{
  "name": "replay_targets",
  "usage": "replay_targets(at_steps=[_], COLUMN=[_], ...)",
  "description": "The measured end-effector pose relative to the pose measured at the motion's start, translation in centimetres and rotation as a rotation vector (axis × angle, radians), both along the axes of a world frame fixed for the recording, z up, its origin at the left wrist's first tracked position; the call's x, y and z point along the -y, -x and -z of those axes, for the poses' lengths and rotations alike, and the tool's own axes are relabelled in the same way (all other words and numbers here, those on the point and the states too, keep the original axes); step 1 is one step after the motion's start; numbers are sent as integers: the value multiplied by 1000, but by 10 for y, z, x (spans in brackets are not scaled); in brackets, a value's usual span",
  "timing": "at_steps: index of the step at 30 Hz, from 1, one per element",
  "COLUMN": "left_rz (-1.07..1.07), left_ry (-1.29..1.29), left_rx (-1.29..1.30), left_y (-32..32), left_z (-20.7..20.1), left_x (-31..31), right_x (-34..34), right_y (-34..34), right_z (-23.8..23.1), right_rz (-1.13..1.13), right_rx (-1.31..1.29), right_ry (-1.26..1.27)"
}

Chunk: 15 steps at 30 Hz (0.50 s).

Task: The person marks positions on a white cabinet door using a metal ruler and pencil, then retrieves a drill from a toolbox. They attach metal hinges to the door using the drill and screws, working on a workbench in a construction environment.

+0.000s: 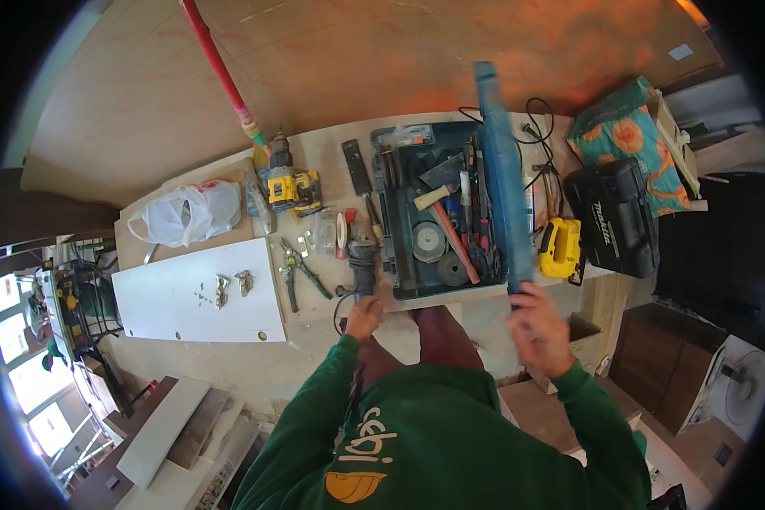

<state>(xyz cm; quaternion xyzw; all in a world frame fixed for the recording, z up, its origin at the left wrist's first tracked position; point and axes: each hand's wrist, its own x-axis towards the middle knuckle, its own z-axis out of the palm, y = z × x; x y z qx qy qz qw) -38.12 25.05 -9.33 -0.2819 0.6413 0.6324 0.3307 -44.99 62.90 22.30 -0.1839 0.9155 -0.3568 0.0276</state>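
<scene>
My left hand (364,320) is closed around the near end of a grey angle grinder (363,265), which lies just left of an open toolbox. My right hand (542,327) grips the near corner of the blue toolbox lid (506,187), which stands up nearly on edge and is blurred by motion. Inside the dark teal toolbox (405,291) are a hammer (455,238) with a red handle, a grinding disc (428,241), a darker disc (452,270) and several hand tools, partly overlapping.
Left on the workbench (314,314) are a yellow drill (289,189), green-handled pliers (302,272), a white panel (195,297) with hinges, and a plastic bag (191,212). Right of the lid are a yellow jigsaw (560,248), a black case (612,217) and a patterned bag (625,136).
</scene>
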Motion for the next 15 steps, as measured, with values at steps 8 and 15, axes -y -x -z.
replay_targets(at_steps=[8, 15], left_rz=[87, 38], left_ry=[77, 29], left_rx=[-49, 1], left_y=[59, 119], left_z=[-37, -53], left_x=[-30, -48], right_x=[-43, -88], right_y=[6, 6], right_z=[25, 38], right_rz=[893, 802], right_rx=[-214, -257], right_ry=[137, -6])
